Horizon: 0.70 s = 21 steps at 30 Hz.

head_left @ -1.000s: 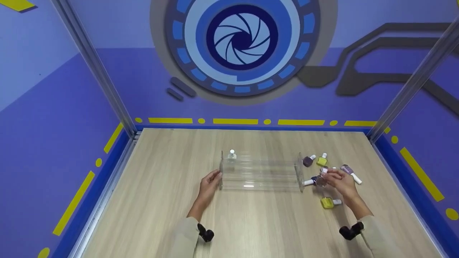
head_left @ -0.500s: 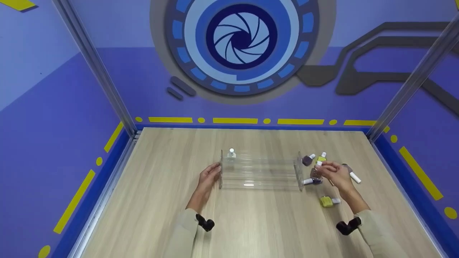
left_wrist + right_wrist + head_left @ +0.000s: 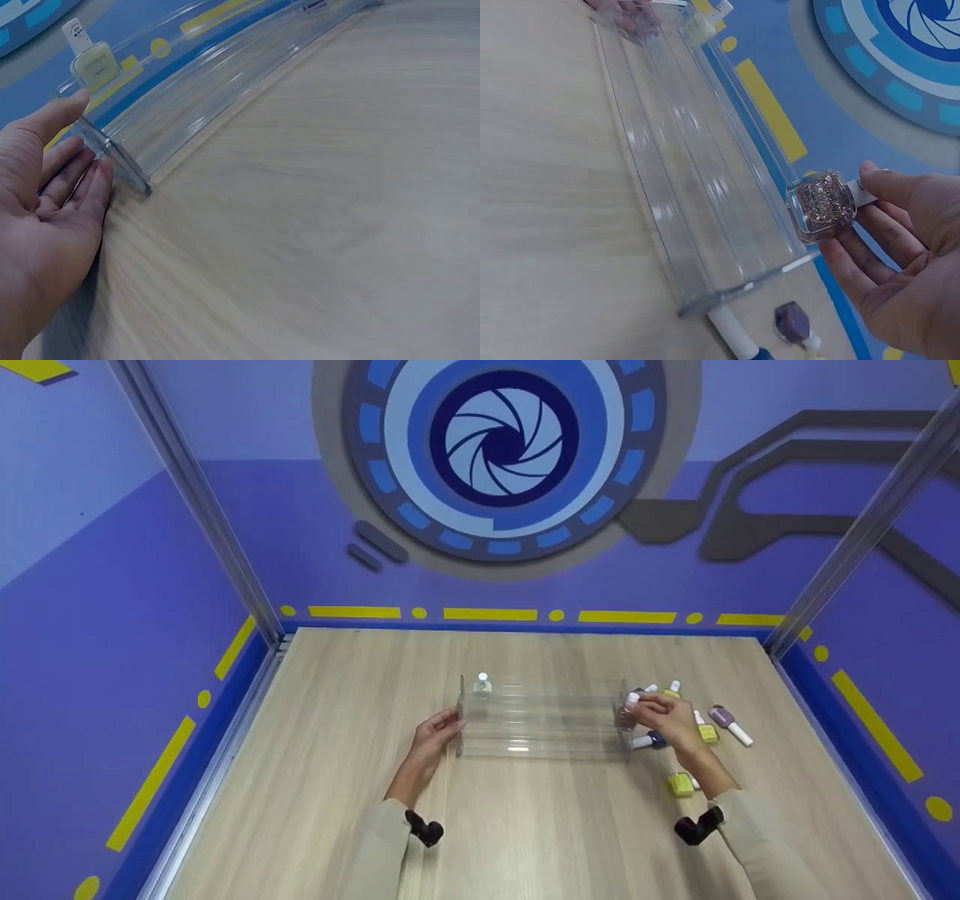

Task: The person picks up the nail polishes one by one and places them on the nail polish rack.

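Observation:
A clear acrylic tiered rack (image 3: 547, 727) stands on the wooden table. My left hand (image 3: 426, 750) holds its left end panel, with the thumb at the panel's upper edge and the fingers along its outer side. On the top tier, at the left end, stands a pale nail polish bottle (image 3: 97, 67) with a white cap. My right hand (image 3: 675, 727) pinches the white cap of a glitter nail polish bottle (image 3: 821, 204) between thumb and fingers. In the head view this bottle overlaps the rack's right end panel.
Right of the rack lie several nail polish bottles: a dark blue one (image 3: 658, 739) near the end panel, a mauve one (image 3: 721, 716), a yellow one (image 3: 707, 733) and another yellow one (image 3: 681, 784) nearer the front. A dark purple bottle (image 3: 791, 322) lies behind. Blue-purple walls enclose the table.
My right hand has carried the glitter nail polish bottle leftward from among the loose bottles to the rack's right end. My left hand has stayed at the left end panel.

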Tool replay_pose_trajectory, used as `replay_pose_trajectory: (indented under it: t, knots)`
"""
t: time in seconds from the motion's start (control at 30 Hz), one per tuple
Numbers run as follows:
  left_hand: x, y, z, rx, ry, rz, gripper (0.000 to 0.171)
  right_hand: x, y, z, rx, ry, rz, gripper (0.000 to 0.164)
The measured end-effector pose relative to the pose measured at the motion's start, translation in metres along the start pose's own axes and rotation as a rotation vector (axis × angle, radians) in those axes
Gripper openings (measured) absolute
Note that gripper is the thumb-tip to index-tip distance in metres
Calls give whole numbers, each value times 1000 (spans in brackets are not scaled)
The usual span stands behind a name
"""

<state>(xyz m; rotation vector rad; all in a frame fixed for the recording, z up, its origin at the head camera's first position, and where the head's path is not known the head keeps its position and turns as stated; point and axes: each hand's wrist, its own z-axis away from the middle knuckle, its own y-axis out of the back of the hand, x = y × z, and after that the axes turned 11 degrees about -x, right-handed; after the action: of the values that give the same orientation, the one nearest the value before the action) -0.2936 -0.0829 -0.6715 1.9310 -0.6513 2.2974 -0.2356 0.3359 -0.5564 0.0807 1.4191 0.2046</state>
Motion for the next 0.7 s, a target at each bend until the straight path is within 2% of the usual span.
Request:
replay_pose_trajectory:
  t: [0.4, 0.7]
  knots:
    - [-4, 4, 1, -33, 10, -16, 55, -8, -30, -17, -48, 19, -19, 39]
    - [-4, 3, 2, -22, 26, -45, 53, -13, -48, -24, -67, 38, 48, 40]
